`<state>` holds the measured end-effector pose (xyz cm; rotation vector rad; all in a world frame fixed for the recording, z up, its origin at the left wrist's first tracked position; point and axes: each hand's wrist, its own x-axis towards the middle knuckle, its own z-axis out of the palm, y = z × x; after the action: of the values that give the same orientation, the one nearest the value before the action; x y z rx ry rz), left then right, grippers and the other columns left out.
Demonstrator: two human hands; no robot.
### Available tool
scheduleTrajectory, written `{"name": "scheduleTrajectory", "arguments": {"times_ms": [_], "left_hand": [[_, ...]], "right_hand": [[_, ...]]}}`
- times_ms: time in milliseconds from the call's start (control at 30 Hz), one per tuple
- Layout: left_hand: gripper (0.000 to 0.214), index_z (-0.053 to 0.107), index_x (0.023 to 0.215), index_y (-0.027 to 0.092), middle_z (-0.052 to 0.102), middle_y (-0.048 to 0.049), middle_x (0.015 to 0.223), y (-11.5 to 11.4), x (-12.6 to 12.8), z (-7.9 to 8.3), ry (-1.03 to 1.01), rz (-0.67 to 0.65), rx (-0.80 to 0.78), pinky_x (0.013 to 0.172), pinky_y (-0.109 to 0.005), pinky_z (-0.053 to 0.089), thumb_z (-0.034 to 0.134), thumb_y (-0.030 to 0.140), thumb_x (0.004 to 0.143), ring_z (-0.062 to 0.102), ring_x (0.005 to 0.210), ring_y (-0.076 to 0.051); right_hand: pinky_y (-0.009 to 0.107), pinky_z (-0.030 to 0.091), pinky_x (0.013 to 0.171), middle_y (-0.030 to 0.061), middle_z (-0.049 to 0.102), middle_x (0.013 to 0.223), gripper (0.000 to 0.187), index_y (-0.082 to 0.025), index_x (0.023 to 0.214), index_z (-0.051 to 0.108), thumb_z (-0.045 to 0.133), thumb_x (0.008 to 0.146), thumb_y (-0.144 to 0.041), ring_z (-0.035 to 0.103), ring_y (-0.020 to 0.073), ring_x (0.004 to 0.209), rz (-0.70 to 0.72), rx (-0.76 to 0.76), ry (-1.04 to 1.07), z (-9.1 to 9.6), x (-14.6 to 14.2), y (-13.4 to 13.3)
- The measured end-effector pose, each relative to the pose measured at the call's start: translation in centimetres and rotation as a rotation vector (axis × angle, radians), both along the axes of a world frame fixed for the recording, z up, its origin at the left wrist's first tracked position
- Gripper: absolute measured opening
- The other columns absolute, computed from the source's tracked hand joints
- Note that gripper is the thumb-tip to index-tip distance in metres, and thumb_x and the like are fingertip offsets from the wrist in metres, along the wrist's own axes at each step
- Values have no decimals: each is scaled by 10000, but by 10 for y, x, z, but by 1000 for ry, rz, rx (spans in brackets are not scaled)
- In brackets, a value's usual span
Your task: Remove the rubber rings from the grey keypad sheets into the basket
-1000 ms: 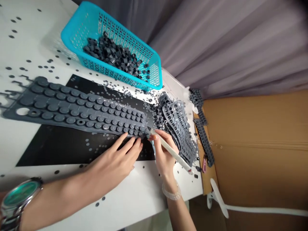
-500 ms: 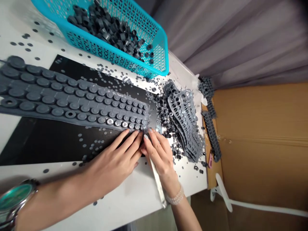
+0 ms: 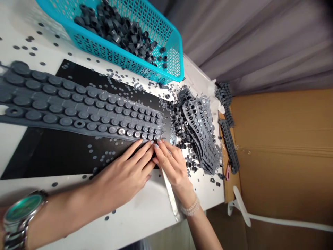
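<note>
A long grey rubber sheet [image 3: 78, 107] studded with round buttons lies across a black mat [image 3: 59, 152] on the white table [image 3: 140, 218]. My left hand [image 3: 125, 173] rests flat with fingers stretched out, its tips touching the sheet's near right corner. My right hand [image 3: 173, 166] is beside it, fingers pressing on the same corner while it holds a white stick tool [image 3: 169, 194] that runs back under the palm toward the wrist. A watch [image 3: 23, 211] is on my left wrist and a bead bracelet [image 3: 191, 210] on my right.
A turquoise basket [image 3: 117, 57] of dark rubber rings stands at the back. A pile of punched-out grey sheets [image 3: 201, 128] lies to the right, with more strips [image 3: 229, 139] on a cardboard box [image 3: 281, 152]. Small round scraps litter the table. A white lamp arm [image 3: 260, 218] runs lower right.
The white tool swung from pointing right to lying back along my right wrist. Both hands' fingertips closed in on the sheet's corner. The view shifted, so basket and sheet sit higher and further left.
</note>
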<state>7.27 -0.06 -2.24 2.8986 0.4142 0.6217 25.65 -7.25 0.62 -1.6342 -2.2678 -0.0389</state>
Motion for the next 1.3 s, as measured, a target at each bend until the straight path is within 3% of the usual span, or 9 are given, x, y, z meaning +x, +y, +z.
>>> {"name": "scheduleTrajectory", "arguments": {"times_ms": [300, 567, 700, 767, 900, 967, 1133, 1300], "left_hand": [[413, 680, 1217, 72, 676, -175, 1270, 0, 1, 0, 18, 2, 6, 1154, -535, 335, 524, 307, 915, 556, 1258, -350], [455, 641, 1273, 52, 651, -190, 1313, 1, 1, 1, 26, -7, -2, 1151, -541, 323, 543, 312, 912, 544, 1273, -368], [429, 654, 1256, 53, 659, -192, 1304, 2, 1, 4, 16, 2, -12, 1147, -520, 329, 530, 286, 918, 563, 1255, -350], [435, 647, 1276, 62, 639, -203, 1335, 2, 2, 4, 7, 20, -18, 1144, -508, 334, 524, 286, 924, 559, 1267, -339], [461, 637, 1313, 99, 595, -207, 1396, 1, 3, 2, 20, 32, -29, 1134, -510, 343, 508, 340, 942, 528, 1312, -340], [478, 627, 1331, 112, 584, -199, 1412, 1, 3, 0, 37, 29, -23, 1140, -512, 335, 503, 366, 946, 513, 1330, -342], [504, 608, 1350, 95, 589, -203, 1404, 0, 2, -3, 26, 32, -2, 1152, -514, 319, 499, 377, 947, 513, 1327, -343], [506, 617, 1328, 58, 620, -202, 1364, -1, 1, -5, 25, 20, -4, 1153, -533, 317, 502, 360, 939, 515, 1313, -374]], "right_hand": [[456, 521, 1027, 177, 570, 1421, 469, -146, 1441, 462, 524, 977, -128, 496, 277, 1373, -38, -68, -132, 7, 0, 0], [438, 524, 1045, 220, 571, 1405, 386, -17, 1349, 533, 503, 975, -110, 464, 310, 1393, 92, -93, -302, 16, 6, 12], [448, 526, 1052, 219, 577, 1399, 448, -29, 1431, 454, 439, 987, -88, 448, 308, 1404, 122, -99, -286, 12, 9, 12], [476, 520, 1065, 206, 570, 1411, 516, -80, 1505, 365, 410, 991, -76, 438, 297, 1412, 58, -66, -213, 8, 13, 10], [497, 528, 1059, 131, 537, 1456, 602, -248, 1558, 282, 389, 994, -66, 493, 250, 1365, -294, 77, -4, 5, 21, 5], [484, 529, 1059, 98, 521, 1474, 613, -304, 1558, 274, 413, 998, -96, 502, 237, 1356, -354, 79, 34, 6, 22, 4], [503, 464, 1110, 110, 469, 1522, 659, -305, 1576, 221, 480, 992, -143, 397, 269, 1439, -151, 4, -12, 7, 16, 5], [484, 483, 1047, 128, 567, 1434, 640, -254, 1578, 228, 500, 1000, -216, 479, 277, 1364, -26, -50, -108, 3, 11, 10]]}}
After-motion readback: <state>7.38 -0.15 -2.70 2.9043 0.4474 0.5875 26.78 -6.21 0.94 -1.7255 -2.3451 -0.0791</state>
